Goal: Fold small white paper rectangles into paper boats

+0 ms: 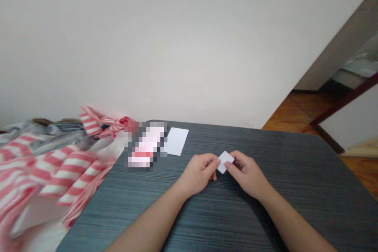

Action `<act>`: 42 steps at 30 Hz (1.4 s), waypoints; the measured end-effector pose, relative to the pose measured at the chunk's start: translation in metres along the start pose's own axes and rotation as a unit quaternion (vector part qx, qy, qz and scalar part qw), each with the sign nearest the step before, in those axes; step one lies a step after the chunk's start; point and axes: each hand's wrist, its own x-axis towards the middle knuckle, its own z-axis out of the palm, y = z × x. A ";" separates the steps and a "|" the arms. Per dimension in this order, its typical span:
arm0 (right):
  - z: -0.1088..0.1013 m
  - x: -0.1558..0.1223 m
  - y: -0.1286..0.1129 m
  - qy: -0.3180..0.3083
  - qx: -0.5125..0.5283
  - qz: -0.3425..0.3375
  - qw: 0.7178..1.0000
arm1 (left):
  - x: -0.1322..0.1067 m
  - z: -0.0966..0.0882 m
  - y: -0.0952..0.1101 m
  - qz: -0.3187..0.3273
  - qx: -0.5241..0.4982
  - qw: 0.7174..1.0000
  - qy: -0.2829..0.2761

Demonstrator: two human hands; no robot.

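Fingers of the left hand and right hand pinching a small white paper from both sides, over a dark table, bigger white paper past the left hand, beside a blurry pink thing, striped cloth at left.

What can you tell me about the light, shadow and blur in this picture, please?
In the head view, the wall is softly lit and a shadow lies on the table beside the right forearm; also in the head view, striped cloth looks blurred, pixel blocks mask one item, and the hand-held white piece shows little detail.
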 end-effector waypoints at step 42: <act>-0.004 0.001 -0.006 -0.023 -0.019 0.069 0.997 | 0.003 0.003 -0.013 0.002 -0.126 0.992 0.003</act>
